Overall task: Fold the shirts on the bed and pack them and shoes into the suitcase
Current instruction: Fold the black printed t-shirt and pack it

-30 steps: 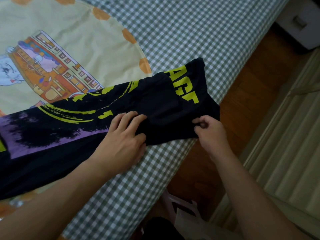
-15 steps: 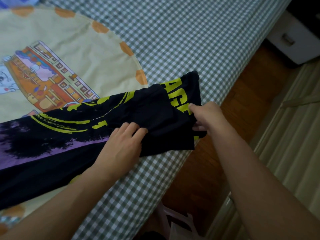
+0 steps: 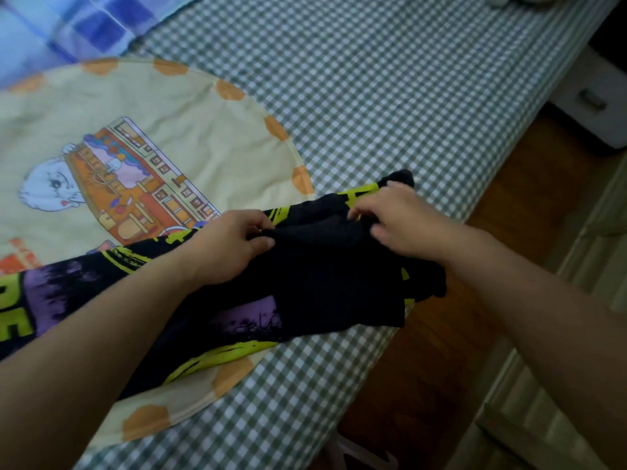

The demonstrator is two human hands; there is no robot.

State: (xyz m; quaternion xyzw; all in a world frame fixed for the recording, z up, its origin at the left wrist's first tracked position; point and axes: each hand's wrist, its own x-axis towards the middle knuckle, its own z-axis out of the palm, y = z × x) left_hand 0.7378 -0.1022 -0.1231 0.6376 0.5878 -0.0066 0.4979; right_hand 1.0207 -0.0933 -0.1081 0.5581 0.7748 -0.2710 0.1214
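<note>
A black shirt [image 3: 325,276] with yellow and purple print lies across the bed [image 3: 390,96], stretching from the left edge to the bed's right side. My left hand [image 3: 230,245] pinches a fold of the black cloth near the shirt's middle. My right hand [image 3: 400,222] grips the bunched end of the shirt close to the bed's edge. The cloth between my hands is gathered and creased. No suitcase or shoes are in view.
A round cream mat [image 3: 135,164] with orange dots and a cartoon print lies under the shirt. A blue checked cloth [image 3: 84,25] sits at the top left. Wooden floor [image 3: 458,334] runs right of the bed, with a white drawer unit [image 3: 590,103] and a ribbed beige surface [image 3: 559,401].
My right hand carried the shirt's end up and leftward over the cloth. My left hand went from lying flat on the shirt to pinching a fold. The view shifted farther up the bed.
</note>
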